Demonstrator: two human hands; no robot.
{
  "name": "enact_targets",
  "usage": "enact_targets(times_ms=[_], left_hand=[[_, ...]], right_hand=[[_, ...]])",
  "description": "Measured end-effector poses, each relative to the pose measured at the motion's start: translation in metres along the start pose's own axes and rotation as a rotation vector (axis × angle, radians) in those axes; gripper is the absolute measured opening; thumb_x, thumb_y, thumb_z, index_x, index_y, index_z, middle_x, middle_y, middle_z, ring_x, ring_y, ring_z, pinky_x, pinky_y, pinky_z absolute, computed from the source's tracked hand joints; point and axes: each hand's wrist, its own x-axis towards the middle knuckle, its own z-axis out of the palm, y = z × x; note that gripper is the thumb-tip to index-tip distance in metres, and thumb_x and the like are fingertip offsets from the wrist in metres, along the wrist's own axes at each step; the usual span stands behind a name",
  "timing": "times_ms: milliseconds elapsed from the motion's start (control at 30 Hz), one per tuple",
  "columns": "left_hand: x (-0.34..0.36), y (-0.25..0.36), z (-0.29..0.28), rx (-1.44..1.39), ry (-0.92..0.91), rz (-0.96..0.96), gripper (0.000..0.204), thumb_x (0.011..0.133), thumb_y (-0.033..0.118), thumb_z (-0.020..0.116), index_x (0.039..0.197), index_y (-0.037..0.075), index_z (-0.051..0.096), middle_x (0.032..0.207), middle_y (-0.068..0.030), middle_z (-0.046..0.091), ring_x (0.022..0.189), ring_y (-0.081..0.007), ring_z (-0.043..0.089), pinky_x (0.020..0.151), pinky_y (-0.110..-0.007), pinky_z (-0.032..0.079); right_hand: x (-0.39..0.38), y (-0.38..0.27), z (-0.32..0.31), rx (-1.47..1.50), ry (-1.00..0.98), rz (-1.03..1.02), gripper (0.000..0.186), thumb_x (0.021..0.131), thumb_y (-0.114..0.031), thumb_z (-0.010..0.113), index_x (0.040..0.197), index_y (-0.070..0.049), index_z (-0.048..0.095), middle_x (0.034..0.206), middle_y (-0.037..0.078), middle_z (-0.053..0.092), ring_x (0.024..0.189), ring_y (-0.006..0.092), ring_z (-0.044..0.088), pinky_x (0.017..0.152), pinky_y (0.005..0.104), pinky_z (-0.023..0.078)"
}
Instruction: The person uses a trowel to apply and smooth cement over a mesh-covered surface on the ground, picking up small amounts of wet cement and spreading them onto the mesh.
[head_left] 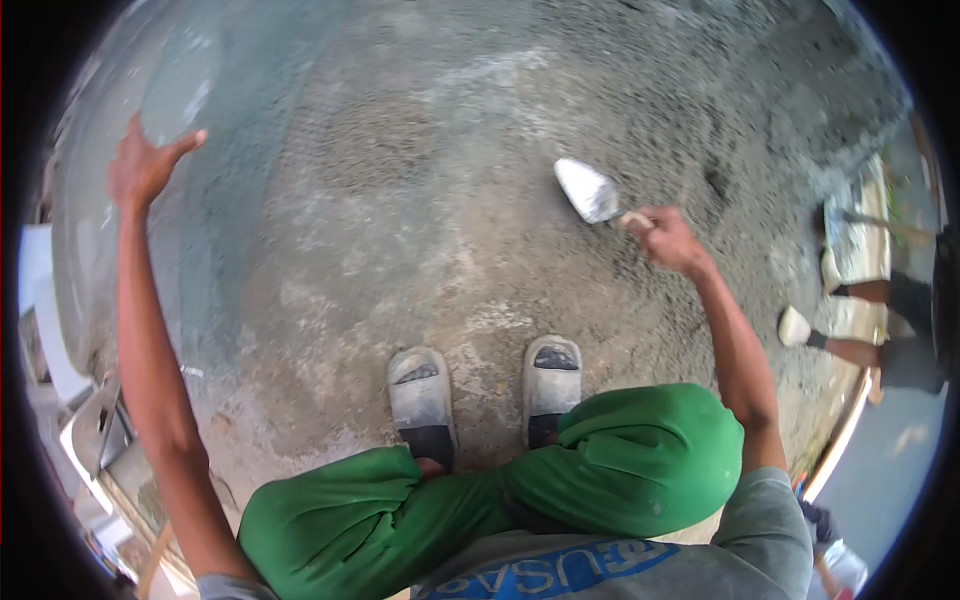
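The right hand [665, 240] is wrapped firmly round the handle of a pointing trowel [588, 190], while the left hand [142, 174] holds nothing, its thumb and fingers spread apart over on the far left. From where I stand I cannot tell whether that left hand touches the surface.

Biggest of all is the concrete ground [480, 270], pale and scuffed in the middle. Rough, crumbly mortar [690, 110] covers much of the far right, and a smoother, darker grey band [235, 190] runs down the left side. Near at hand are the person's green trousers [640, 470], knees bent wide, with grey sandals [420, 395] set apart on the ground. At the right edge a co-worker's pale shoe [795, 327] stands by the mortar's border.

The trowel itself sits right of the middle, beyond the right sandal, its bright blade pointing to the far left. Whether it rests on the ground or hangs just above is unclear.

To spread this well, I'd say, keep the wrist loose and the blade nearly flat, its leading edge slightly lifted. Short overlapping strokes should suit the gritty patches, with lighter pressure beside the smooth band so the tip doesn't score it.
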Motion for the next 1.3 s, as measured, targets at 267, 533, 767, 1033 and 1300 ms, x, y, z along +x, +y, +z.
enact_targets(times_ms=[267, 533, 767, 1033, 1300], left_hand=[[0.031, -0.011, 0.028, -0.005, -0.017, 0.018, 0.130, 0.064, 0.077, 0.086, 0.166, 0.012, 0.039, 0.157, -0.0231, 0.056, 0.141, -0.0450, 0.057, 0.116, -0.057, 0.044], [0.009, 0.021, -0.018, -0.019, -0.004, 0.002, 0.129, 0.064, 0.077, 0.087, 0.164, 0.010, 0.042, 0.150, -0.0216, 0.064, 0.137, -0.0436, 0.061, 0.112, -0.056, 0.048], [0.034, -0.040, -0.008, -0.106, 0.058, -0.035, 0.132, 0.062, 0.081, 0.085, 0.165, 0.011, 0.040, 0.144, -0.0237, 0.067, 0.136, -0.0425, 0.062, 0.113, -0.053, 0.049], [0.047, -0.048, 0.001, -0.057, 0.425, 0.005, 0.077, 0.085, 0.052, 0.078, 0.155, 0.026, 0.058, 0.148, -0.0206, 0.065, 0.135, -0.0422, 0.062, 0.112, -0.053, 0.048], [0.060, -0.049, -0.008, -0.374, 0.021, -0.088, 0.080, 0.092, 0.068, 0.063, 0.153, 0.016, 0.060, 0.131, -0.0199, 0.075, 0.135, -0.0412, 0.063, 0.117, -0.048, 0.045]], right_hand=[[0.022, 0.098, -0.012, 0.221, 0.281, 0.142, 0.051, 0.105, -0.048, 0.062, 0.089, 0.000, 0.068, 0.065, 0.004, 0.057, 0.054, 0.0169, 0.055, 0.052, 0.0394, 0.048], [0.047, 0.110, -0.011, 0.287, 0.570, 0.063, 0.055, 0.106, -0.051, 0.065, 0.074, -0.007, 0.058, 0.059, 0.001, 0.051, 0.045, 0.0135, 0.049, 0.044, 0.0336, 0.041], [-0.010, -0.023, -0.047, 0.139, 0.468, -0.047, 0.053, 0.106, -0.056, 0.063, 0.077, -0.012, 0.055, 0.058, -0.002, 0.049, 0.045, 0.0076, 0.045, 0.041, 0.0281, 0.037], [0.012, -0.197, 0.023, -0.512, 0.383, -0.416, 0.039, 0.109, -0.037, 0.058, 0.100, -0.002, 0.069, 0.065, 0.008, 0.065, 0.055, 0.0172, 0.058, 0.059, 0.0412, 0.051], [0.015, -0.201, 0.035, -0.343, 0.565, -0.470, 0.044, 0.109, -0.042, 0.059, 0.103, 0.000, 0.069, 0.063, 0.007, 0.063, 0.055, 0.0205, 0.060, 0.057, 0.0433, 0.050]])
